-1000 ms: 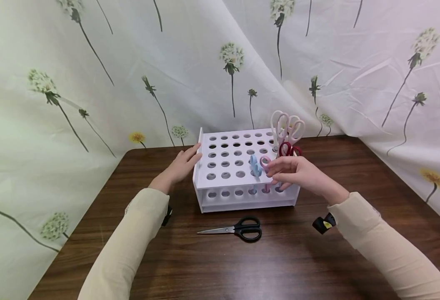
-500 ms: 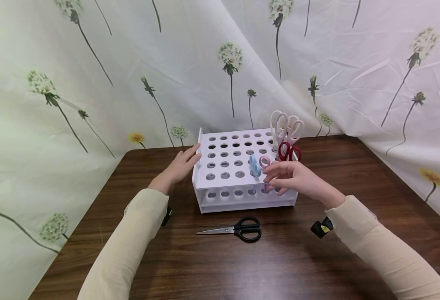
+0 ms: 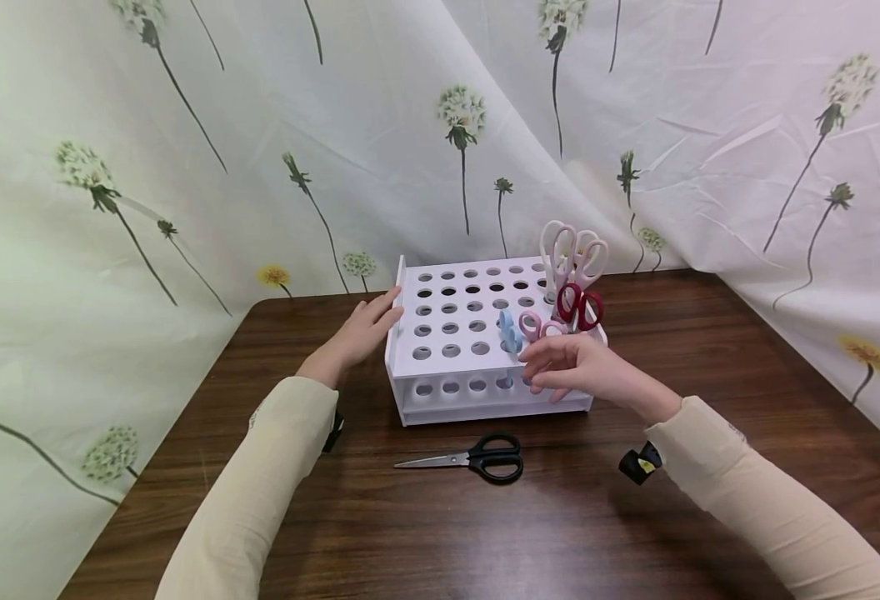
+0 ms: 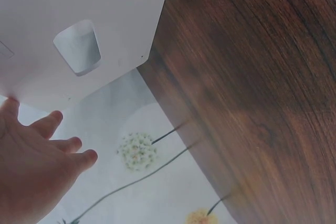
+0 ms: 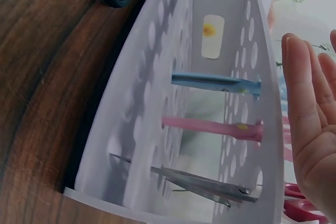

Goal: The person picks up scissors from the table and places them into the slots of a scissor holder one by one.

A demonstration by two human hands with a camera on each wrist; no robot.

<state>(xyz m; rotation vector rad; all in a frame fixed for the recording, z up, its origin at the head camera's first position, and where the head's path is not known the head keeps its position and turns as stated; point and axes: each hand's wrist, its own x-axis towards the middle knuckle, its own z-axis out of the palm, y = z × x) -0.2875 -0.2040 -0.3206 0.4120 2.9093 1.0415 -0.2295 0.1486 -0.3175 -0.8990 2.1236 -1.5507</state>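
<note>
My left hand (image 3: 357, 333) rests its fingertips against the left side panel of a white rack (image 3: 455, 413) with rows of round holes. My right hand (image 3: 590, 371) hovers at the rack's front right, fingers loosely bent and holding nothing. Close behind it, pink scissors (image 5: 210, 126) stand handles up in a front-row hole, beside light blue scissors (image 3: 508, 337). Red-handled scissors (image 3: 580, 319) stand in the right column, their bare metal blades (image 5: 205, 182) showing below the top board in the right wrist view. Black-handled scissors (image 3: 477, 455) lie closed on the table before the rack.
Scissors with white and pale pink handles (image 3: 560, 271) rise from the rack's back right. The brown wooden table (image 3: 380, 533) ends at a white flowered cloth (image 3: 395, 167) hanging close behind the rack.
My right hand has drawn down and slightly left, away from the pink scissors' handles, which now show both loops. My left hand and the black-handled scissors have stayed put.
</note>
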